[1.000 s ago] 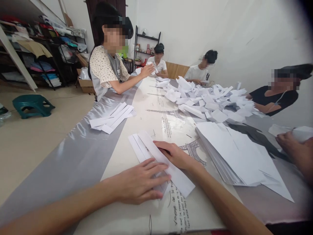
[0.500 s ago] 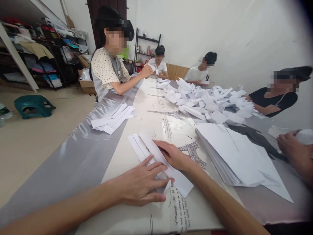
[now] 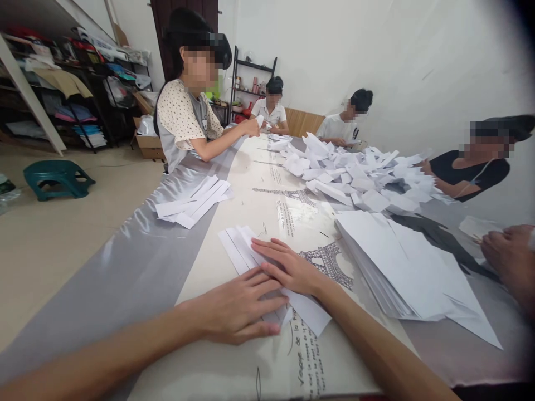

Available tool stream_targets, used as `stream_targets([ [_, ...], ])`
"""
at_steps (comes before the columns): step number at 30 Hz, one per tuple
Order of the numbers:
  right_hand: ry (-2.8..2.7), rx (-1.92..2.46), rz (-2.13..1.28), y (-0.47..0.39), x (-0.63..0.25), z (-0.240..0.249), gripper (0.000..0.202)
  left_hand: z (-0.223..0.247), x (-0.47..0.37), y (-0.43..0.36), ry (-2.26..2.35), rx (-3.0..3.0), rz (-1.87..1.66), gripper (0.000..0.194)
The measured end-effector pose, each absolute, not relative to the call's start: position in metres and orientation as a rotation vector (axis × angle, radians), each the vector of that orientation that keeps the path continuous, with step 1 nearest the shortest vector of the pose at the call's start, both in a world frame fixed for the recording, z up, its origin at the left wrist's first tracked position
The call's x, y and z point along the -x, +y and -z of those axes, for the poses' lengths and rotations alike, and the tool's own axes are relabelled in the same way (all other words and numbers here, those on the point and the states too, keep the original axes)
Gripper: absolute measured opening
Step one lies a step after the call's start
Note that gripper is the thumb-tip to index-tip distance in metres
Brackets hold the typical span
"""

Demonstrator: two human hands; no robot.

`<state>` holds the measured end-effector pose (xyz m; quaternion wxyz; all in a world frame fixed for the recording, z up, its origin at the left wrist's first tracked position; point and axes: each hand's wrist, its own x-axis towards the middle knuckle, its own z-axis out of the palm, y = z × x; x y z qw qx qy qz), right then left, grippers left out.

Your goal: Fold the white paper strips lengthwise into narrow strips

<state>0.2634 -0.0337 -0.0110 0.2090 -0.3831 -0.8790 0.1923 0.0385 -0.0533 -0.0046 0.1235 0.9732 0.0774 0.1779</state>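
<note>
A white sheet of paper (image 3: 234,252) with folded strips lies on the table in front of me, slanting from upper left to lower right. My left hand (image 3: 240,306) rests on its lower left part, palm down, fingers stretched out and slightly apart. Across its upper right part lies my right hand (image 3: 292,267), flat with extended fingers, its thumb side meeting the left fingertips. A loose end of the paper (image 3: 311,314) sticks out below the right wrist. Both hands cover the middle of the sheet, so the folds there are hidden.
Folded paper strips (image 3: 194,203) lie at the left. A stack of white sheets (image 3: 401,267) stands at the right, behind it a heap of folded paper pieces (image 3: 363,172). Several people sit around the table; one co-worker's hand (image 3: 507,256) is at the right edge. A green stool (image 3: 58,175) stands on the floor.
My right hand has turned from edge-on to flat and now presses the raised flap down, its fingers over the paper. My left hand has shifted slightly, its fingers closer together.
</note>
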Motion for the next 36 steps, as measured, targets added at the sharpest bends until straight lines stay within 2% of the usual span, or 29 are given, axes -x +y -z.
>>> stream_targets([
  [4,-2.426,1.102,-0.524,-0.031,-0.264,0.016,0.051,0.006,-0.029,-0.034,0.411,-2.801,-0.727,0.035],
  [10,-2.402,1.134,-0.56,-0.034,-0.261,0.012,0.051,0.023,-0.015,-0.001,0.921,-2.926,-0.765,0.042],
  [17,-2.451,1.075,-0.486,-0.034,-0.257,0.011,0.053,0.021,-0.014,0.0,0.941,-2.924,-0.62,0.042],
  [28,-2.508,1.163,-0.398,-0.03,-0.252,0.016,0.055,0.019,-0.015,-0.002,1.068,-2.682,-0.719,0.032],
  [36,-2.518,1.164,-0.402,-0.028,-0.253,0.018,0.055,0.039,-0.014,0.005,1.046,-2.839,-0.632,0.052],
])
